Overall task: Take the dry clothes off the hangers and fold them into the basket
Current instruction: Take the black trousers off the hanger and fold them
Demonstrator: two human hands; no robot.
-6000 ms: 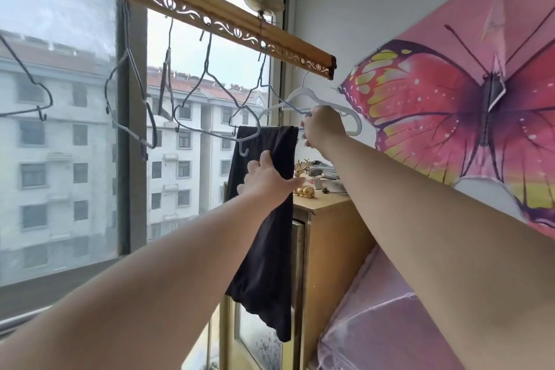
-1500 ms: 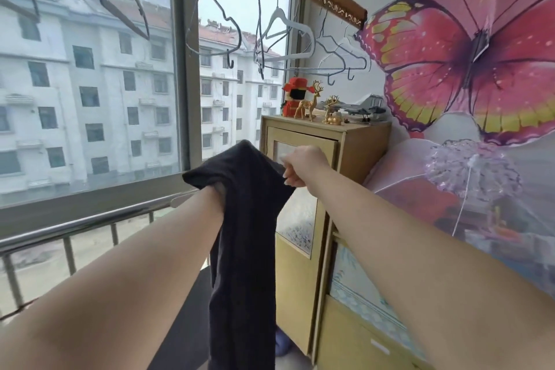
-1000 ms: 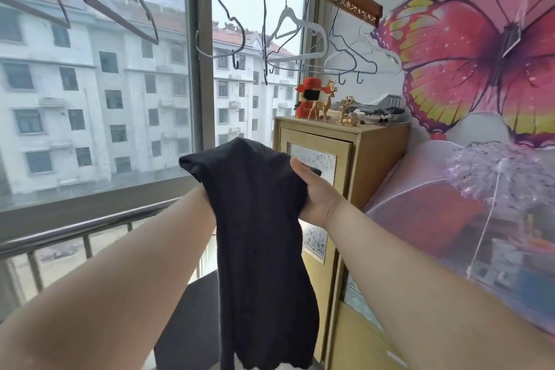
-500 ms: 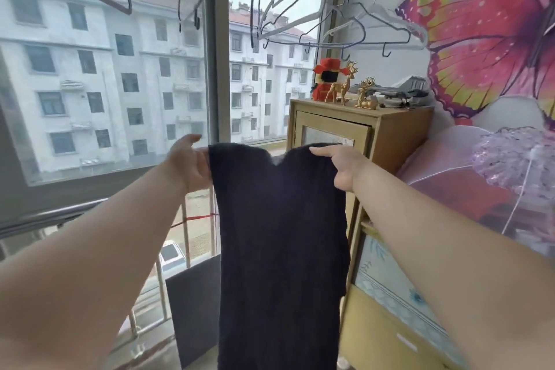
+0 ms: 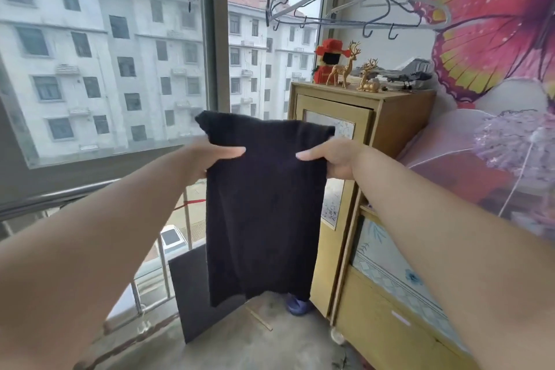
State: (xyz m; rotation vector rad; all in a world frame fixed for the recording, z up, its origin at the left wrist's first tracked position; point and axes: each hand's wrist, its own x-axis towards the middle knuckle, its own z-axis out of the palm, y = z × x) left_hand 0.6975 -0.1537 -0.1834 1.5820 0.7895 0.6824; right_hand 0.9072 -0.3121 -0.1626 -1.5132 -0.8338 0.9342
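A black garment (image 5: 264, 207) hangs flat in front of me, spread between both hands near its top edge. My left hand (image 5: 214, 156) pinches its left side, thumb across the front. My right hand (image 5: 330, 158) pinches its right side the same way. The cloth's lower hem hangs above the concrete floor. Several empty hangers (image 5: 345, 9) dangle from the rail overhead, some white, some dark wire. No basket is in view.
A wooden cabinet (image 5: 390, 117) with deer figurines (image 5: 345, 69) on top stands at right. Beyond it are a clear umbrella (image 5: 495, 165) and a pink butterfly cloth (image 5: 495, 24). A window with a metal railing (image 5: 60, 195) fills the left. A dark board (image 5: 189, 294) leans on the floor.
The garment has come off its hanger and been lowered. Over the last second it went from draped over my left forearm to stretched flat between both hands.
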